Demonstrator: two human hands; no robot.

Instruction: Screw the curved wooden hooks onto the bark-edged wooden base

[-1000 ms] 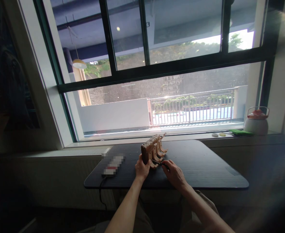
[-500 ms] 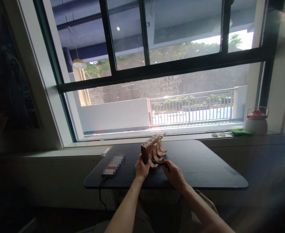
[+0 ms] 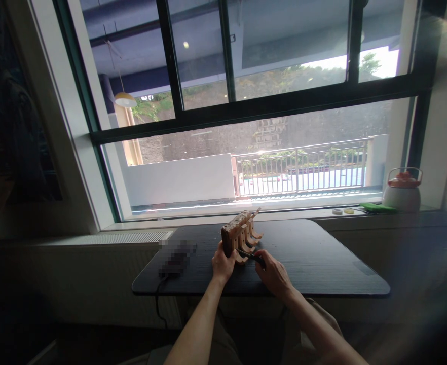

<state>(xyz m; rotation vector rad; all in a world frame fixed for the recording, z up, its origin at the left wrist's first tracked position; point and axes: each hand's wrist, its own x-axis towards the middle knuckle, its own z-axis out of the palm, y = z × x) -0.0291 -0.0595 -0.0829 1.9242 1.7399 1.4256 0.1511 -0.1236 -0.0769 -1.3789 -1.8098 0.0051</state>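
Observation:
A brown wooden rack (image 3: 237,226) with a rough, bark-like top and a row of curved wooden hooks stands tilted over the dark table (image 3: 322,263). My left hand (image 3: 222,262) is closed around its near end. In my right hand (image 3: 272,272) is a slim tool with a black handle (image 3: 258,259). Its thin tip reaches the nearest curved hook (image 3: 240,257); whether it is a knife or a screwdriver I cannot tell. The exact contact at the tip is too small to make out.
A pixelated object (image 3: 177,258) with a black cable (image 3: 157,299) lies at the table's left. Behind the table is a window sill holding a white jug with a red lid (image 3: 402,191), a green item (image 3: 377,208) and two small rings, one a yellow roll (image 3: 348,211).
The pixelated object on the left has turned from light to dark. Both hands, the wooden rack and the tool stay almost where they were.

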